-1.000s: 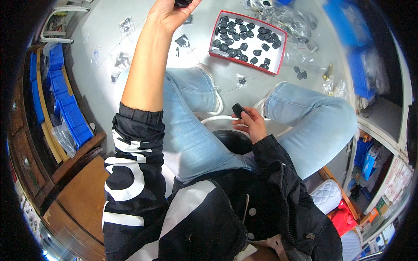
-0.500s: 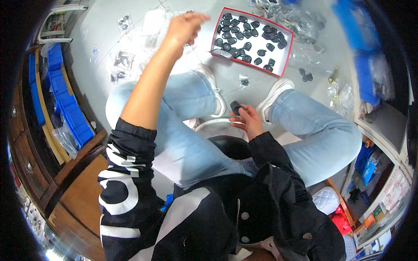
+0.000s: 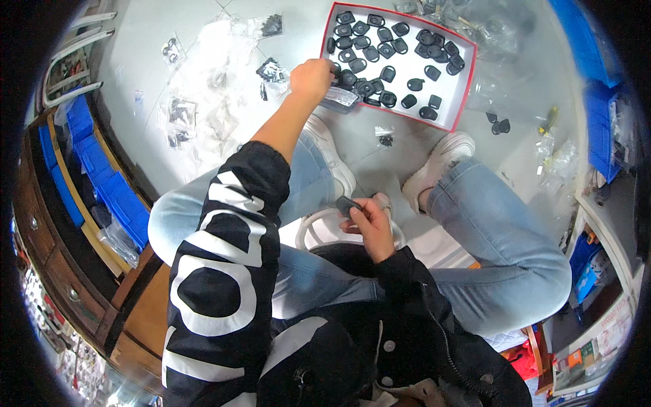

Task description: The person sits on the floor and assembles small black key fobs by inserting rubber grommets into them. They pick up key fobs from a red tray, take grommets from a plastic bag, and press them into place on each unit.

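My left hand (image 3: 313, 80) reaches to the near left corner of a shallow white box with a red rim (image 3: 468, 88). Its fingers are curled together at the black car-key shells there. The fingertips are partly hidden, so what they hold does not show. Many such black key shells (image 3: 387, 73) lie spread over the box floor. Close to my lap, my right hand (image 3: 373, 224) pinches one dark key shell (image 3: 348, 206) between thumb and fingers. A clear plastic packet (image 3: 340, 100) rests by the box's near left edge, beside my left hand.
Small clear bags (image 3: 203, 108) with dark parts litter the floor on the left. A small packet (image 3: 385, 136) lies between my shoes, and loose black pieces (image 3: 500, 125) sit right of the box. Blue bins (image 3: 112, 183) and shelving (image 3: 597, 251) flank me.
My left hand has come down and right to the box's near left corner, its fingers more curled. My right hand, with its key shell, sits lower and further left. The view has shifted a little.
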### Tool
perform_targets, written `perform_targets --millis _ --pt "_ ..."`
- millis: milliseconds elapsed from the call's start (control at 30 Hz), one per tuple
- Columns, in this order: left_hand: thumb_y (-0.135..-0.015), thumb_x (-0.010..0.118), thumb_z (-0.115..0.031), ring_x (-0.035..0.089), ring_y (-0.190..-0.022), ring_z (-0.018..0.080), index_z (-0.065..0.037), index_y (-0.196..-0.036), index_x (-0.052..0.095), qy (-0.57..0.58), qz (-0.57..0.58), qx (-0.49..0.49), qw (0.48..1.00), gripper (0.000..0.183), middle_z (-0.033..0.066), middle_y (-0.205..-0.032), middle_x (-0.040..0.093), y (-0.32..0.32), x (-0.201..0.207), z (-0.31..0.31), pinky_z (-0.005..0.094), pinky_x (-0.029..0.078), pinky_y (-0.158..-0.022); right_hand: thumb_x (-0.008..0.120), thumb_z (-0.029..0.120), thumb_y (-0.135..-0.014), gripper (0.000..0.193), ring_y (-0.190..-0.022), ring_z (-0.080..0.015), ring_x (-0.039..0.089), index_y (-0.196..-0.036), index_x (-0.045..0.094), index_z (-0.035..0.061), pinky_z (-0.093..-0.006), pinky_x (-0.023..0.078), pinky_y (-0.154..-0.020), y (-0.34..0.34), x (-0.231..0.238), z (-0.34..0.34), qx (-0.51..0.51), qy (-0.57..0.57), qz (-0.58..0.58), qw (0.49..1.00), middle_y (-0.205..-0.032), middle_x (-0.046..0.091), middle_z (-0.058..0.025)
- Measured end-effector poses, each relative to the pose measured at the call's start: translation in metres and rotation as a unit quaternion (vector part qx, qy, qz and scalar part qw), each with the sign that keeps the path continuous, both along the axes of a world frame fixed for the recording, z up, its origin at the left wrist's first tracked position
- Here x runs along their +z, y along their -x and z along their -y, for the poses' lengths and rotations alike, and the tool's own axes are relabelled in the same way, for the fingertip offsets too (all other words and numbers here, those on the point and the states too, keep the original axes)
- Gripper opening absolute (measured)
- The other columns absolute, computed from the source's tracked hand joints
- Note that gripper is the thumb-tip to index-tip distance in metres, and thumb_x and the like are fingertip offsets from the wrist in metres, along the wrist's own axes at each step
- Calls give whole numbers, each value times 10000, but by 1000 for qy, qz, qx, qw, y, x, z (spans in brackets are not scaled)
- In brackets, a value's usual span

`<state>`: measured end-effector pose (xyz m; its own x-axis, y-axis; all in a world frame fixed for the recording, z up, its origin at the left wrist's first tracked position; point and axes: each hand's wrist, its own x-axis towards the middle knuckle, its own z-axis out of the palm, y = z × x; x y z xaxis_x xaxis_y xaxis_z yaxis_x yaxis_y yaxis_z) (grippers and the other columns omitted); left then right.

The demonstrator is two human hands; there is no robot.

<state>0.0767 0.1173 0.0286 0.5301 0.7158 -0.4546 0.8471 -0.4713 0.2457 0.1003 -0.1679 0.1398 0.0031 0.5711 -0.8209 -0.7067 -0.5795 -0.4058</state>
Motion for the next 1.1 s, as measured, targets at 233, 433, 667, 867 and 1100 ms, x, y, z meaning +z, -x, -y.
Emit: perform_targets --millis 233,433,667,867,1100 --pt "-702 628 -117 603 -838 272 -150 -1042 546 -39 -80 -217 972 351 88 -1041 537 -38 -45 1 394 484 -686 455 131 -893 210 -725 -98 553 -1058 477 2 -233 471 -692 -6 0 -6 -21 23 -40 999 -919 577 -64" --pt "-698 639 -109 596 -794 274 -108 -1026 534 16 -36 -211 977 345 85 -957 568 -33 -53 -5 384 467 -642 449 123 -895 221 -716 -80 533 -1070 474 -10 -210 456 -695 -9 3 -7 -3 22 -48 999 -910 581 -65" --pt "-828 576 -155 417 -543 75 -39 -1012 560 533 257 210 778 218 -43 -652 479 -43 -10 -13 201 338 -470 467 117 -883 217 -680 -81 535 -1058 491 -9 -208 459 -648 -7 4 -6 -20 8 -23 1000 -872 582 -62" --pt "-872 489 -179 373 -568 87 -50 -997 493 750 425 213 459 179 16 -814 438 -64 55 18 209 321 -474 473 122 -883 217 -725 -86 541 -1057 478 -7 -216 468 -675 -3 8 -4 -16 -22 -21 999 -923 576 -60" --pt "-879 387 -165 349 -573 115 -73 -823 448 832 482 147 231 124 24 -751 355 -78 110 52 222 328 -461 474 147 -881 217 -705 -92 550 -1042 481 1 -217 471 -654 -2 9 -2 -1 -57 11 998 -891 584 -59"
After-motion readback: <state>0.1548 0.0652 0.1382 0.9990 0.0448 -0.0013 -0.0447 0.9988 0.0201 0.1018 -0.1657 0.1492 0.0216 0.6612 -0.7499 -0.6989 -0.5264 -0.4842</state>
